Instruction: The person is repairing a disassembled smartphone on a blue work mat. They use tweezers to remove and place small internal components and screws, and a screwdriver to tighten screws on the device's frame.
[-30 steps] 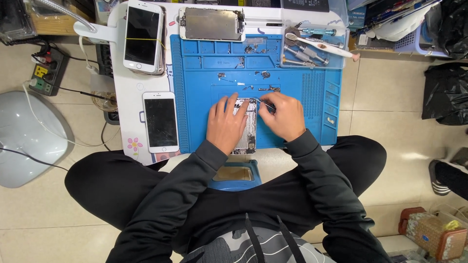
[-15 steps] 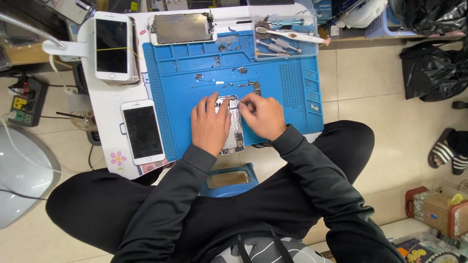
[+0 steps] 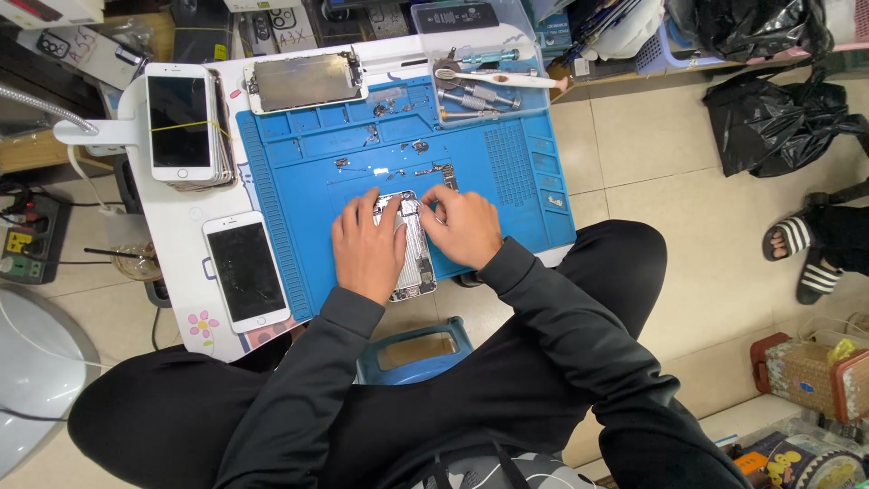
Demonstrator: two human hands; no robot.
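Note:
An opened phone body (image 3: pixel 415 249) with bare silver insides lies on the blue work mat (image 3: pixel 507 172). My left hand (image 3: pixel 367 246) rests flat on its left side and holds it down. My right hand (image 3: pixel 463 225) sits at its upper right corner, fingers curled against the edge; whether they pinch a small part or tool is hidden. Several tiny screws and small parts (image 3: pixel 398 170) lie on the mat just beyond my fingers.
A white phone (image 3: pixel 244 270) lies left of the mat, a stack of phones bound with a rubber band (image 3: pixel 181 122) behind it. A detached screen panel (image 3: pixel 303 81) and a tray of tools (image 3: pixel 480 86) stand at the back. A person's sandalled feet (image 3: pixel 801 249) are at right.
The view has shifted and closed in. Both hands stay on the opened phone body; my right hand has crept slightly toward its top corner.

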